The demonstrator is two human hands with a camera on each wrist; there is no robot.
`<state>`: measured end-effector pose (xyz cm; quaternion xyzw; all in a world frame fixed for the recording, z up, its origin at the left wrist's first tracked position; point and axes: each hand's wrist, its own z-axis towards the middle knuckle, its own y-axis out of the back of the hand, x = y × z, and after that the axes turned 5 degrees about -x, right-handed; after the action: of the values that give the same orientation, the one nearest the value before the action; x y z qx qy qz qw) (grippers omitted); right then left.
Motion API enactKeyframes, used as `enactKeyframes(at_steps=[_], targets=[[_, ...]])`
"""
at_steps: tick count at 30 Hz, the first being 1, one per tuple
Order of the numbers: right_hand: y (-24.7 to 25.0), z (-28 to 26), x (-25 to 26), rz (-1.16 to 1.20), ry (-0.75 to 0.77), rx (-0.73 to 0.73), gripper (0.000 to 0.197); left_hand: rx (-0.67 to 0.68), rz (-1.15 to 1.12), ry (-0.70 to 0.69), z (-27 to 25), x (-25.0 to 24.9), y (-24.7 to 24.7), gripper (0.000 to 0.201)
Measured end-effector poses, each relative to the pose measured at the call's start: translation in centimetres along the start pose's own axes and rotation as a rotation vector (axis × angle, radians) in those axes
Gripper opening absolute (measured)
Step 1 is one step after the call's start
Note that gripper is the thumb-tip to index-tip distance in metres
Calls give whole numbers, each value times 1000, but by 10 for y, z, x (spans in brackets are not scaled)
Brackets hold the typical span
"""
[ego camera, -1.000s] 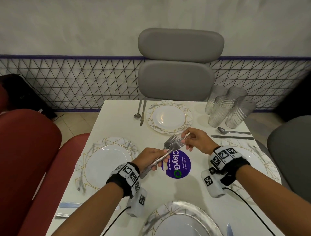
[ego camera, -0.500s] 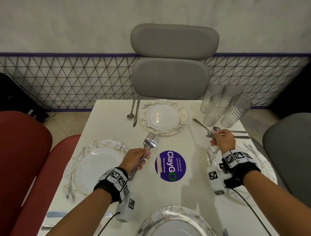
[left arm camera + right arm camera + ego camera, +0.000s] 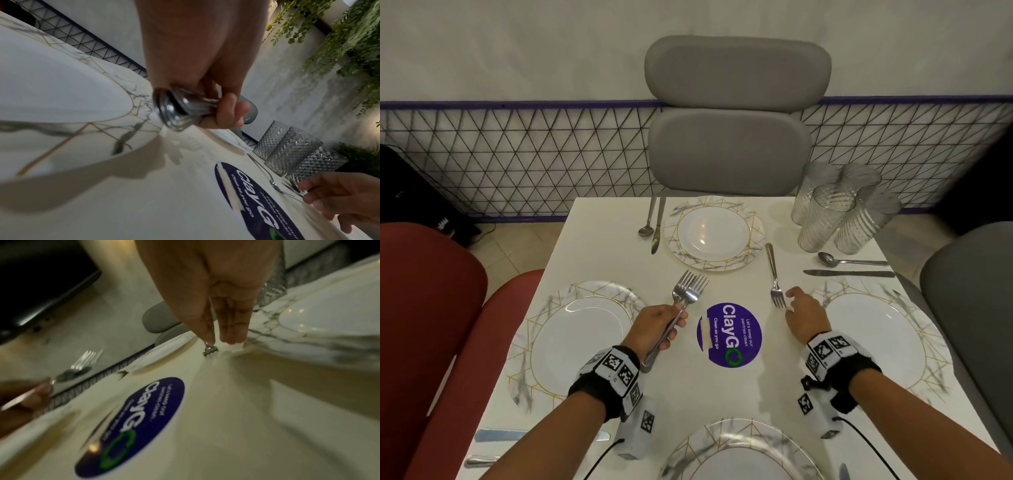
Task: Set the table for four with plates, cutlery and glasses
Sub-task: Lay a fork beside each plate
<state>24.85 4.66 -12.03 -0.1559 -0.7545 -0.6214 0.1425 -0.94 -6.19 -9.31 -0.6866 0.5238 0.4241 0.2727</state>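
Note:
My left hand (image 3: 671, 325) grips a small bundle of forks (image 3: 690, 291) by their handles (image 3: 179, 108), tines pointing away, above the table between the left plate (image 3: 582, 335) and the purple sticker (image 3: 732, 334). A single fork (image 3: 774, 270) lies on the table just left of the right plate (image 3: 876, 339), tines (image 3: 209, 350) toward me. My right hand (image 3: 792, 298) hovers over those tines with straight fingers (image 3: 232, 331), the thumb tip at the fork. A far plate (image 3: 714, 233) and a near plate (image 3: 739, 459) are laid too.
Several ribbed glasses (image 3: 839, 212) stand clustered at the far right corner. A spoon (image 3: 852, 263) and knife (image 3: 849, 273) lie beyond the right plate, another pair (image 3: 654, 222) left of the far plate, and more cutlery (image 3: 496, 435) at the near left. Chairs surround the table.
My right hand took one fork from the bundle, carried it right and laid it down left of the right plate, then opened. My left hand kept the other forks, nearly still.

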Motion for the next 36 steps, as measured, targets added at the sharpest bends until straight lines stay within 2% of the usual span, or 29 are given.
enactKeyframes(at_steps=[3, 5, 8, 12, 23, 25, 29, 36], targets=[[-3, 2, -3, -264, 234, -71, 41, 0, -3, 8, 2, 2, -1, 27], [-7, 9, -1, -397, 348, -64, 37, -2, -9, 13, 4, 2, -3, 28], [-11, 24, 4, -527, 403, -20, 33, -5, -15, 12, 6, 1, -7, 28], [-12, 52, 11, -614, 457, -59, 31, 9, -25, -9, 12, -4, -14, 28], [5, 146, 27, -610, 427, -109, 25, 94, -55, -78, 28, -18, -32, 29], [9, 154, 27, -560, 415, -125, 22, 102, -49, -78, 30, -19, -32, 30], [14, 162, 27, -456, 374, -116, 31, 103, -45, -81, 37, -20, -28, 31], [12, 173, 28, -352, 330, -125, 29, 76, -37, -74, 43, -16, -22, 30]])
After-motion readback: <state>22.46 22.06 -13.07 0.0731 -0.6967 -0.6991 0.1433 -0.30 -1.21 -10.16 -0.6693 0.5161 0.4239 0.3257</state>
